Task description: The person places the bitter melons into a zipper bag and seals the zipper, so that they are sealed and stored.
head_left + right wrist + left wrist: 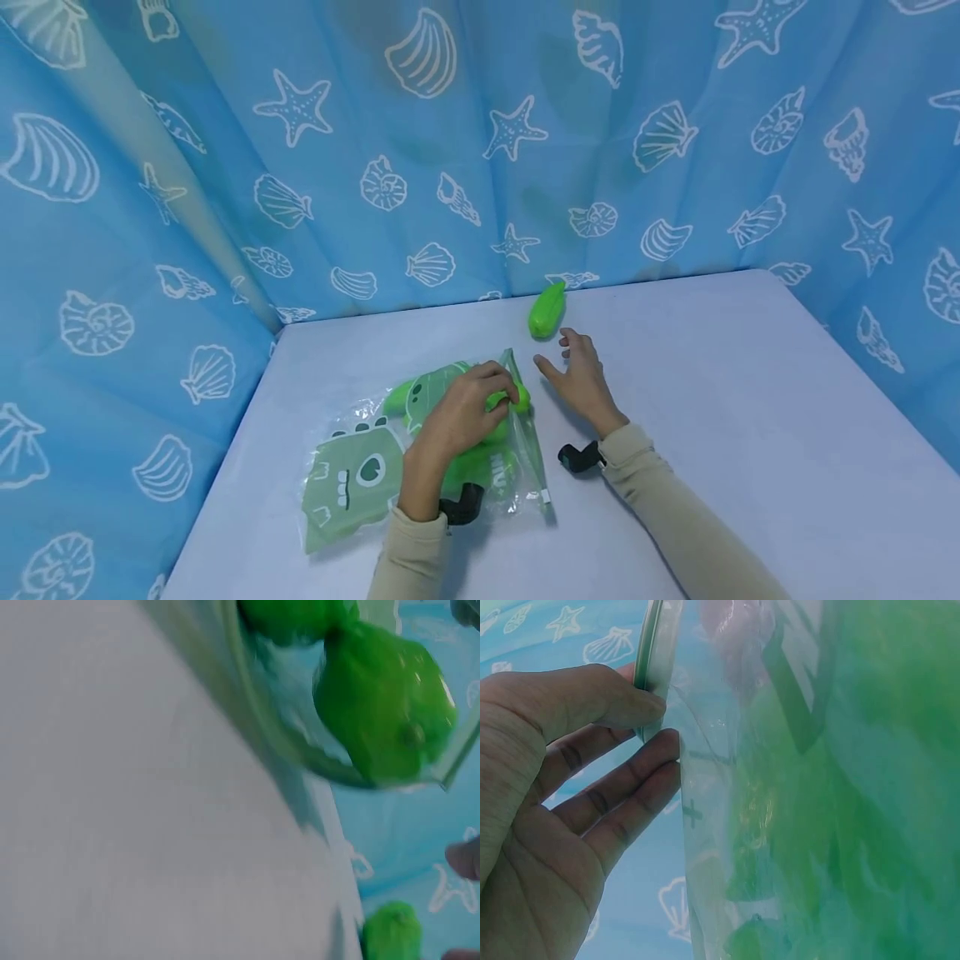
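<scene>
A clear zip bag with a green cartoon print point(360, 475) lies on the table, several green items inside. My left hand point(468, 408) pinches the bag's edge near its opening; in the left wrist view the left hand point(577, 765) has thumb and finger on the zip strip point(651, 660). One green item point(386, 705) shows at the bag's mouth in the right wrist view. A loose green fruit-like object point(547, 311) lies near the back edge. Just in front of it, my right hand point(585, 379) is held with fingers spread, holding nothing.
The white table point(720, 400) extends to the right of the bag. Behind it and along the sides hangs a blue curtain point(465, 150) with shells and starfish. A small dark device is at each wrist.
</scene>
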The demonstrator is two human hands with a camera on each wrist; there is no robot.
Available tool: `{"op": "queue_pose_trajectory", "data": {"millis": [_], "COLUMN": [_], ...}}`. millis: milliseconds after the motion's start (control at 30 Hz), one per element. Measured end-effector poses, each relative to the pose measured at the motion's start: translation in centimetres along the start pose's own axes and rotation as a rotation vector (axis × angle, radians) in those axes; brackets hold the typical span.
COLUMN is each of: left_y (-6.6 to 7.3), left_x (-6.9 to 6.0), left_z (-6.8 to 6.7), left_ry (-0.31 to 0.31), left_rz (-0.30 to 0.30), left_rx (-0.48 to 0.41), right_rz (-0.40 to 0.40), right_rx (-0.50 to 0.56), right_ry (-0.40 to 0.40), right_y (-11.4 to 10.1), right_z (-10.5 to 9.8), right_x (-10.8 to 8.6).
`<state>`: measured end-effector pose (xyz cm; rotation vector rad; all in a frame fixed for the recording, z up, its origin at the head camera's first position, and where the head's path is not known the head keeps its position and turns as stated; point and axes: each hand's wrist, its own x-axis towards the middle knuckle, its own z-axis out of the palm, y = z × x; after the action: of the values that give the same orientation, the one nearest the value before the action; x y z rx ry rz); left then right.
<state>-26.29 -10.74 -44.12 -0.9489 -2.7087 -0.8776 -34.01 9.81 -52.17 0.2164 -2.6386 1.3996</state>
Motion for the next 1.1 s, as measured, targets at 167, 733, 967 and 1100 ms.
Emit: {"op": "queue_pose_trajectory", "data": {"millis": [167,733,967,1100], "left_y": [-0.1,-0.3,-0.2,-0.3], "left_x": [-0.2,0.2,-0.1,-0.1], "left_z": [0.1,0.4,0.7,0.4], "left_ry": [0.008,-0.020,-0.030,-0.031], "left_rz": [-0.001,0.021,0.008,0.004], "left_rx": [0.009,0.028,0.022,0.034], "right_rz": [0.032,0.006,0.027,0.061], "right_rx": [0.028,-0.110,-0.120,-0.008], "right_ry": [0.053,0.204,0.264,0.289], "right_y": [1.1,2.3,2.7,2.8], "right_z": [1.6,3.5,3.5,3.4], "right_x": [1.6,6.2,6.7,6.6]}}
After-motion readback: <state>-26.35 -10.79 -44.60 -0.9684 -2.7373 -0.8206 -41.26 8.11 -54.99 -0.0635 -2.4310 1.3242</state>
